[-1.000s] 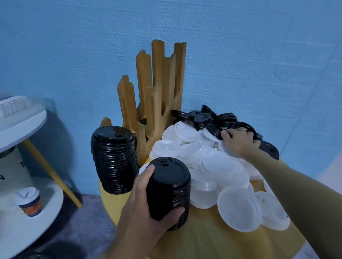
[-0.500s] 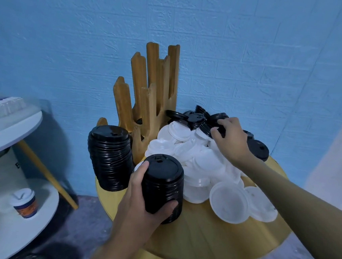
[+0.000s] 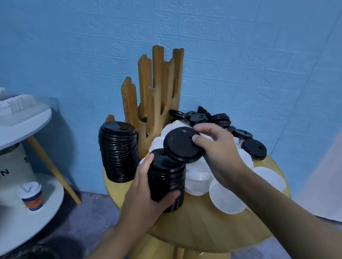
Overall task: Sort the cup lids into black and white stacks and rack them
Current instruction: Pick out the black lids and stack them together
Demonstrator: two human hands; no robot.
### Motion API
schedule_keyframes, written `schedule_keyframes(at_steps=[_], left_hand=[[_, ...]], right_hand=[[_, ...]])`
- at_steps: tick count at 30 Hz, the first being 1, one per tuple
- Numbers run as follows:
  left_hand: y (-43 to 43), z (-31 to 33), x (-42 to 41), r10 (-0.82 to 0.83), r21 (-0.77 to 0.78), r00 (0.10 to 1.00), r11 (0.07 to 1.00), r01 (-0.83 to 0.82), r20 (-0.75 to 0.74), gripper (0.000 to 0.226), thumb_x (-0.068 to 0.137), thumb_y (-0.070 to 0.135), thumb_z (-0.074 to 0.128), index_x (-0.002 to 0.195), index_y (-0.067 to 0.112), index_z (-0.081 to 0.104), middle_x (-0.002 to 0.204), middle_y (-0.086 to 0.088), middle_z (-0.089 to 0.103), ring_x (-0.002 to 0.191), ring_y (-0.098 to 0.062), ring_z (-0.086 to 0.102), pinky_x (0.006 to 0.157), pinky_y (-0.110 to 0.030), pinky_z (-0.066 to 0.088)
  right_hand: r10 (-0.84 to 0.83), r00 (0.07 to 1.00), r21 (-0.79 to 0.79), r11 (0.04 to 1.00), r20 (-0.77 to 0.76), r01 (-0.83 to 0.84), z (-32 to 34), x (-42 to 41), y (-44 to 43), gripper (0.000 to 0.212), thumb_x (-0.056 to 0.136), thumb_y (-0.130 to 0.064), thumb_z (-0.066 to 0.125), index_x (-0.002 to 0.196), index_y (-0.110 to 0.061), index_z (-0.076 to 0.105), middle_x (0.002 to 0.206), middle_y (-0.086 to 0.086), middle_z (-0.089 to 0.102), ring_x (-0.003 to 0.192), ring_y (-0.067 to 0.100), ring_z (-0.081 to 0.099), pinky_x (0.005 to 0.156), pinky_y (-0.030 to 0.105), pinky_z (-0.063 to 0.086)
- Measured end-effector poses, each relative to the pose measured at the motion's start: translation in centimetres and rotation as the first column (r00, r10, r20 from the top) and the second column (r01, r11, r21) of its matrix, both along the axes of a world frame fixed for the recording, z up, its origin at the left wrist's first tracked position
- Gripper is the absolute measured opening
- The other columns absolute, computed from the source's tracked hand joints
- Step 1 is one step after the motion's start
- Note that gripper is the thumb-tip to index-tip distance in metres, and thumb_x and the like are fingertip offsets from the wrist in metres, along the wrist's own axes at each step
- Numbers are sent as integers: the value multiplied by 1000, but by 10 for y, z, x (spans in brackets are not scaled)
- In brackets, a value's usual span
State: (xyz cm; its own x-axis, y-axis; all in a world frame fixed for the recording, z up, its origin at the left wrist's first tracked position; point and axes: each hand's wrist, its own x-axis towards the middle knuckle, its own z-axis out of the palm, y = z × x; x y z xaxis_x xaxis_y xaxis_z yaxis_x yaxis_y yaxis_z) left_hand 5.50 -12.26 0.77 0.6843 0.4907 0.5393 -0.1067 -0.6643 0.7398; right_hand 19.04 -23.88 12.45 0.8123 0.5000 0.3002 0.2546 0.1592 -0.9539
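My left hand (image 3: 150, 191) grips a short stack of black lids (image 3: 167, 176) standing on the round wooden table (image 3: 209, 225). My right hand (image 3: 219, 152) pinches a single black lid (image 3: 182, 143) by its edge, tilted just above that stack's top. A taller stack of black lids (image 3: 118, 150) stands to the left. Loose white lids (image 3: 226, 196) lie in a heap under and beside my right arm. More loose black lids (image 3: 218, 118) are piled at the back. The wooden rack (image 3: 154, 99) rises behind the stacks.
A blue wall stands close behind the table. To the left is a white two-tier shelf (image 3: 11, 127) with a lidded paper cup (image 3: 31, 194) on its lower tier. One black lid (image 3: 254, 149) sits on a cup-like object at the table's right.
My right hand lifted one black lid from the back pile and carried it left and toward me, over the held stack. My left hand kept its grip on the short stack.
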Motion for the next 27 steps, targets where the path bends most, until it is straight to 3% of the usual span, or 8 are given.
schedule_keyframes(at_steps=[4, 8, 12, 16, 19, 21, 24, 27], left_hand=[[1, -1, -1, 2, 24, 1000, 1000, -2, -3, 95, 71, 76, 63, 138, 70, -4, 152, 28, 25, 132, 7, 35, 90, -4, 30], [1, 1, -1, 7, 40, 1000, 999, -7, -1, 99, 70, 75, 62, 138, 71, -9, 142, 51, 9, 129, 14, 28, 94, -12, 31], [-1, 4, -3, 3, 33, 1000, 999, -3, -3, 103, 69, 75, 61, 136, 72, -17, 141, 48, 8, 131, 11, 25, 98, -20, 35], [-1, 3, -4, 24, 20, 1000, 1000, -24, 0, 104, 67, 75, 61, 133, 74, -20, 149, 34, 15, 134, 4, 29, 100, -25, 39], [-1, 2, -3, 21, 22, 1000, 1000, -21, 18, 99, 67, 73, 62, 134, 76, -12, 144, 42, 16, 130, 11, 29, 96, -18, 37], [-1, 2, -4, 16, 2, 1000, 1000, -16, 20, 96, 67, 72, 64, 134, 75, -5, 147, 34, 25, 129, 7, 35, 95, -22, 41], [0, 0, -3, 10, -13, 1000, 1000, -9, 20, 97, 68, 70, 67, 137, 72, -1, 151, 21, 31, 129, 11, 35, 95, -14, 38], [1, -1, -2, 4, -25, 1000, 1000, -3, 28, 97, 69, 69, 69, 138, 70, 0, 155, 19, 30, 135, 10, 32, 99, -12, 33]], right_hand=[[62, 994, -222, 974, 87, -42, -6, -14, -1, 17, 93, -6, 60, 100, -13, 73, 103, 0, 72, 89, 6, 66, 76, 16, 51], [237, 970, -312, 927, 58, -208, -10, -20, -2, 26, 90, -17, 69, 116, -18, 67, 107, -3, 71, 95, 4, 67, 85, 21, 52], [351, 928, -461, 849, 124, -260, -13, -20, -3, 46, 84, -29, 76, 128, -25, 61, 125, -10, 62, 112, 1, 59, 95, 19, 49], [414, 867, -531, 818, 276, -222, -15, -21, 4, 42, 90, -29, 70, 130, -25, 58, 131, -15, 54, 118, -8, 48, 92, 4, 39], [458, 818, -574, 794, 348, -200, -14, -21, 7, 41, 92, -30, 67, 132, -27, 57, 130, -16, 50, 118, -14, 41, 94, 3, 34], [486, 804, -585, 780, 343, -222, -15, -20, 6, 40, 93, -31, 65, 132, -26, 57, 127, -20, 50, 117, -15, 41, 96, 5, 35], [412, 844, -531, 826, 344, -186, -21, -5, -2, 39, 95, -35, 61, 132, -26, 56, 127, -22, 53, 117, -12, 47, 99, 13, 38], [76, 909, -393, 914, 409, 100, -33, 39, -18, 33, 94, -34, 61, 126, -24, 60, 122, -14, 60, 112, 1, 55, 100, 26, 44]])
